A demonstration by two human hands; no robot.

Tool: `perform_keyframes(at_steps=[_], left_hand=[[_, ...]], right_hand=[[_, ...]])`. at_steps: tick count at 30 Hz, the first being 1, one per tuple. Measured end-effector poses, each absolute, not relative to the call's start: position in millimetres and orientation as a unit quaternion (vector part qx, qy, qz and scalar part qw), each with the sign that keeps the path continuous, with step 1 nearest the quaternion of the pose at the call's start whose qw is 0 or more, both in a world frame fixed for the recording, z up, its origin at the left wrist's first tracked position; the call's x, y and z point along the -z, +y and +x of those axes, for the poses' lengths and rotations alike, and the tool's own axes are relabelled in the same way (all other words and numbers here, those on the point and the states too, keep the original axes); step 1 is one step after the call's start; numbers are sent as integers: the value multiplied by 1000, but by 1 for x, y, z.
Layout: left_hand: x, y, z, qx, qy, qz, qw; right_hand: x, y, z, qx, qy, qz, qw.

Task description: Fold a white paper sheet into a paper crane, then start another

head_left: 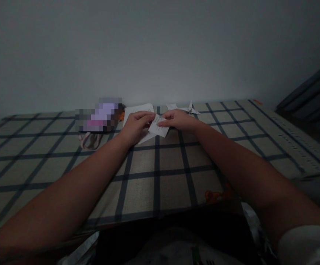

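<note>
Between my two hands is a small folded piece of white paper (pixel 159 127) with printed writing on it. My left hand (pixel 138 125) pinches its left edge, thumb and fingers together. On the other side, my right hand (pixel 178 119) grips the paper's right part, with a finger lying across its face. Under and behind my left hand lie white paper sheets (pixel 139 108) on the checked cloth. Just beyond my right hand stands a folded paper crane (pixel 191 109), with another small piece of white paper (pixel 172 106) to its left.
A checked tablecloth (pixel 173 184) covers the table, which meets a plain wall (pixel 160 51) at the back. To the left lies a blurred-out phone-like object (pixel 100 116) with a looped strap (pixel 90 140). A dark ridged surface (pixel 311 92) rises at the far right.
</note>
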State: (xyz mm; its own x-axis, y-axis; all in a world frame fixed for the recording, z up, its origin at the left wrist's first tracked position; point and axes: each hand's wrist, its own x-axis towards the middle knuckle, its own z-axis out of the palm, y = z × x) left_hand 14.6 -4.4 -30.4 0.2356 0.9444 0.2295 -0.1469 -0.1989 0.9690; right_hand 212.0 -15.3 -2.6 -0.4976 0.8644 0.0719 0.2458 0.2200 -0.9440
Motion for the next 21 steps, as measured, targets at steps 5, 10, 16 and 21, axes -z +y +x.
perform_keyframes(at_steps=[5, 10, 16, 21], left_hand=[[30, -6, 14, -502, 355, 582, 531], [25, -13, 11, -456, 361, 669, 462], [26, -15, 12, -464, 368, 690, 415], [32, -12, 13, -477, 358, 655, 463]], right_hand=[[2, -14, 216, -517, -714, -374, 289], [4, -11, 219, -501, -743, -361, 256], [5, -8, 220, -486, -759, -362, 238], [5, -9, 220, -487, -753, -368, 247]])
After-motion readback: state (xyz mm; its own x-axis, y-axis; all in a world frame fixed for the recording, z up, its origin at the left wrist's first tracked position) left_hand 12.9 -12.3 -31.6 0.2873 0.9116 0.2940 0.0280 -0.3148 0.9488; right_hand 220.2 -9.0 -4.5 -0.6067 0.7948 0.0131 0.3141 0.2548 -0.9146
